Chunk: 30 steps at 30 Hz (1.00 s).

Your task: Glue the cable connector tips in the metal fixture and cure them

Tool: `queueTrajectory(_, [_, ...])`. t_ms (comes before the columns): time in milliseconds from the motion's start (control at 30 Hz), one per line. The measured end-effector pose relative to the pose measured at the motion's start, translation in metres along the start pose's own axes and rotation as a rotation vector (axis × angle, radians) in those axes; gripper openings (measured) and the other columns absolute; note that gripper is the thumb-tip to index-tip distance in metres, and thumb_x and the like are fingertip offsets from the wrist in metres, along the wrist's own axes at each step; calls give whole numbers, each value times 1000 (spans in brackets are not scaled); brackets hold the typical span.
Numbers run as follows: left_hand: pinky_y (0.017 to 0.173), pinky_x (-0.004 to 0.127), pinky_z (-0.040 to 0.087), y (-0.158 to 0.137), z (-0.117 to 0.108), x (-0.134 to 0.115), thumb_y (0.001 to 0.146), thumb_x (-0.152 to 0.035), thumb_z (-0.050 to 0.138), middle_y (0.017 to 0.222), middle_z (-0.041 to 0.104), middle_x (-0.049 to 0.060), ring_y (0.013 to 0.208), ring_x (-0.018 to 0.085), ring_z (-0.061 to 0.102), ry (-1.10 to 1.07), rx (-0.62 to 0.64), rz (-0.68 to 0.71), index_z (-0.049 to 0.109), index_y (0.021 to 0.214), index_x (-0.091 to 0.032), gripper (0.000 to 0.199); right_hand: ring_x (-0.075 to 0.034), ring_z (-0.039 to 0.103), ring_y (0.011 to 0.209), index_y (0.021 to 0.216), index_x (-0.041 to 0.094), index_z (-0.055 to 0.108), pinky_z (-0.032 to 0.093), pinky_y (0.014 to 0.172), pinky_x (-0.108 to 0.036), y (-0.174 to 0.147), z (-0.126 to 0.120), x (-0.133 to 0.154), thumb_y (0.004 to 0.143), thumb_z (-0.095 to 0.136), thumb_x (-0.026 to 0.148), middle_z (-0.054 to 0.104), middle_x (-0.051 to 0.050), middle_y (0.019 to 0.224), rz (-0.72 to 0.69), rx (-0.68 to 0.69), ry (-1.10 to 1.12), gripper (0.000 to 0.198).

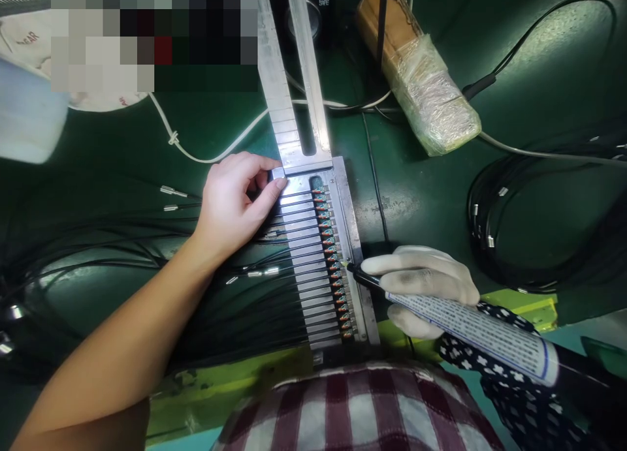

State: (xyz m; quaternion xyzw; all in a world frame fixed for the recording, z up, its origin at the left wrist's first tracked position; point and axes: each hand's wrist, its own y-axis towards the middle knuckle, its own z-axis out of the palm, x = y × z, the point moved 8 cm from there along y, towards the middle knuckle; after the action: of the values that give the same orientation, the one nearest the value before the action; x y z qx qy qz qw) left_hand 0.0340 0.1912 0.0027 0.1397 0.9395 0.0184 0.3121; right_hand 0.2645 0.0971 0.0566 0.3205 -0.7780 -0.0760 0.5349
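Observation:
A long metal fixture [304, 255] holds a row of black cables [294, 284] in slots, with small connector ends showing coloured wires [327, 231] along its right side. My left hand [240, 200], bare, pinches the fixture's upper left corner between thumb and fingers. My right hand [421, 281], in a whitish glove, is closed around a pen-shaped applicator [470, 330] with a black tapered nozzle and a label of dense small print. Its yellowish tip points at the connector row, at or very close to it; whether it touches, I cannot tell.
A slotted metal arm [281, 105] rises from the fixture's far end. Behind it lies a plastic-wrapped cardboard block [431, 98]. Coiled black cables [482, 235] lie at right, more cables [98, 248] at left. A white cord [230, 151] crosses the green table [411, 203].

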Motion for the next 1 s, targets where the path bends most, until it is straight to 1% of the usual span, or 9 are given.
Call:
queueTrajectory(100, [71,34,45,0,0,1,92,-42,58,77,57,-1,72,15,51,3,9,-5,65,101,-25,21,-17,72,67,88,19,66,61,57,-30,1,0,1,79,64,14,77,-10,95,11,17,-19,11])
queueTrajectory(267, [71,33,43,0,-1,-1,92,-40,59,77,57,-1,72,14,51,3,8,5,66,101,-21,22,-17,72,66,88,19,66,61,57,-29,0,0,1,79,64,13,77,-9,95,16,-2,-18,11])
queueTrajectory(333, [70,32,42,0,0,-1,92,-38,59,76,57,-1,72,14,51,-2,-1,14,67,101,-21,21,-17,72,67,89,19,66,61,57,-29,-1,0,0,80,64,13,77,-9,95,11,-21,-3,11])
queueTrajectory(500, [67,27,40,0,-1,-2,89,-34,63,71,55,-4,67,11,49,-5,-82,55,68,97,-21,16,-17,72,66,87,17,67,60,54,-28,-3,0,-3,78,66,13,77,-12,95,6,-63,28,10])
queueTrajectory(667, [67,26,39,1,0,-2,88,-32,64,72,56,-3,67,11,49,-10,-87,64,68,96,-19,16,-17,72,67,88,16,67,60,54,-28,-1,-1,-2,77,66,12,76,-13,94,-9,-66,52,11])
queueTrajectory(867, [67,25,39,1,-2,-3,88,-31,64,70,56,-4,66,11,49,-8,-94,75,68,96,-19,15,-18,72,67,85,14,68,61,57,-29,2,-1,-1,77,66,11,76,-15,92,-1,-36,33,9])
queueTrajectory(1000, [66,25,38,1,-2,-3,88,-31,64,70,55,-4,66,11,49,-8,-95,78,68,96,-19,15,-18,72,68,85,15,68,61,57,-30,0,-1,-2,77,66,11,76,-13,94,4,-60,21,9])
